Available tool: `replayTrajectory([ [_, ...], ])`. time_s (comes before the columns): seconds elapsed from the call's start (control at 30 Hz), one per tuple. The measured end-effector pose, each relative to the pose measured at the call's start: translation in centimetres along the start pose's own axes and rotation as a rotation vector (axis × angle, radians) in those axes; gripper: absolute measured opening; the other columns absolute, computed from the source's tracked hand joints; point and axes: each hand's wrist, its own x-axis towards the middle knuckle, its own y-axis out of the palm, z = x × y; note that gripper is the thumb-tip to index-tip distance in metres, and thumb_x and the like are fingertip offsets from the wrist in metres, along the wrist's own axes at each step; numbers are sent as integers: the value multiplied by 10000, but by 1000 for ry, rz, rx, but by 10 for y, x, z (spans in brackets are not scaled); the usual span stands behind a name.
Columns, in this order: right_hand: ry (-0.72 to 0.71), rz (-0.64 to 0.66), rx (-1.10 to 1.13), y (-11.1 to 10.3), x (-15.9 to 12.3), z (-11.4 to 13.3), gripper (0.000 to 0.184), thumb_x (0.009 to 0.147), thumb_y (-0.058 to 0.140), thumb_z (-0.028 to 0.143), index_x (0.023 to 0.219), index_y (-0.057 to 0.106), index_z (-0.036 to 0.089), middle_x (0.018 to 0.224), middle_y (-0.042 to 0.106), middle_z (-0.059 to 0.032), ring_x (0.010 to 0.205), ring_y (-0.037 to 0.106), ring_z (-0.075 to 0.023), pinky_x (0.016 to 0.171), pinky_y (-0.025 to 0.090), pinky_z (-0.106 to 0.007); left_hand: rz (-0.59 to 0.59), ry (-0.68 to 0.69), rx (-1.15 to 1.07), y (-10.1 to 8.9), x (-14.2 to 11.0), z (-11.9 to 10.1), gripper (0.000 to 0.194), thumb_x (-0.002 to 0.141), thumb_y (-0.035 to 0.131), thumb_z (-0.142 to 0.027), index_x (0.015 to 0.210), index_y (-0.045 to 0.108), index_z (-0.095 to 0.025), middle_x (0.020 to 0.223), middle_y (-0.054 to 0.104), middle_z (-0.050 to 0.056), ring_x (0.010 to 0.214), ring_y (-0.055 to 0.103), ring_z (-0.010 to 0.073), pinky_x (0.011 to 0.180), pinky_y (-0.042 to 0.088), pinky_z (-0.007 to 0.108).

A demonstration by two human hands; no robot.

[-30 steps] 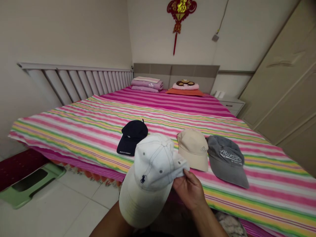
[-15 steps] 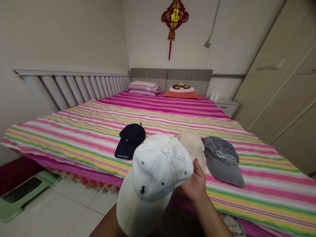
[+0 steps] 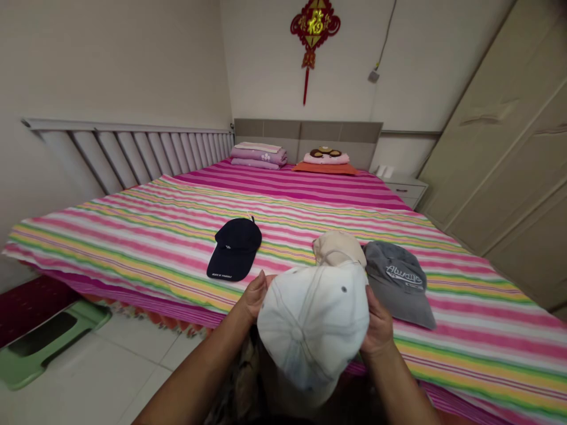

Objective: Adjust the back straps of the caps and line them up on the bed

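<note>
A white baseball cap point(image 3: 314, 321) is held up in front of me, its crown facing up and its brim toward my body. My left hand point(image 3: 257, 295) grips its left edge, and my right hand point(image 3: 377, 323) grips the right edge; the fingers are partly hidden by the cap. Behind it on the bed lies a beige cap point(image 3: 339, 245), partly covered from view. A grey cap point(image 3: 396, 283) with white lettering rests just beyond my right hand. Farther left lies a dark navy cap point(image 3: 235, 248), apart from my left hand.
The bed point(image 3: 146, 230) has a striped cover. Folded purple bedding point(image 3: 259, 156) and a pink pile on orange cloth point(image 3: 326, 168) sit near the headboard point(image 3: 305, 139). A green stool point(image 3: 75, 336) stands low at left, a white nightstand point(image 3: 405, 190) at far right.
The white cap has turned so its brim points toward me, and it has shifted right. My left hand, hidden before, now shows on its left edge.
</note>
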Motion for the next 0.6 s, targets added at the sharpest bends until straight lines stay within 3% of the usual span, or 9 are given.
replayTrajectory([
  [0.07, 20, -25, -15, -2, -4, 1, 237, 498, 748, 441, 644, 680, 266, 630, 709, -1, 777, 658, -275, 927, 386, -442, -1, 0, 21, 0, 0, -1, 422, 572, 724, -371, 845, 635, -61, 738, 677, 92, 697, 637, 212, 651, 476, 295],
  [0.17, 26, -42, -27, -10, -10, 1, 230, 474, 773, 400, 619, 673, 253, 566, 691, 8, 557, 651, -226, 836, 455, -406, -59, 36, 44, 6, 0, -5, 285, 544, 741, -183, 795, 644, -90, 621, 668, 32, 522, 612, 126, 548, 463, 205],
  [0.27, 52, -12, -64, -21, -18, 2, 287, 413, 800, 365, 635, 674, 235, 529, 674, -2, 432, 605, -194, 719, 495, -381, -81, 71, 75, 17, -1, -8, 272, 527, 739, -162, 773, 640, -100, 589, 652, 19, 486, 593, 108, 509, 452, 183],
  [0.37, 98, 35, -134, -32, -26, 5, 361, 367, 812, 364, 655, 668, 202, 524, 662, -32, 413, 586, -194, 591, 497, -354, -69, 33, 137, 32, -5, -10, 337, 461, 769, -183, 752, 639, -77, 597, 647, 36, 501, 591, 113, 518, 457, 188],
  [0.47, 155, 89, -180, -38, -33, 7, 326, 408, 804, 350, 641, 654, 177, 531, 649, -40, 434, 580, -173, 483, 454, -276, -81, -21, 187, 44, -8, -10, 388, 439, 793, -259, 736, 636, -65, 598, 643, 49, 481, 575, 104, 491, 445, 182],
  [0.6, 162, 122, -184, -39, -40, 8, 296, 473, 786, 281, 723, 652, 195, 581, 644, -18, 487, 578, -150, 484, 415, -238, -132, -36, 274, 54, -9, -10, 318, 454, 791, -256, 657, 616, -86, 534, 609, 23, 417, 527, 80, 421, 399, 165],
])
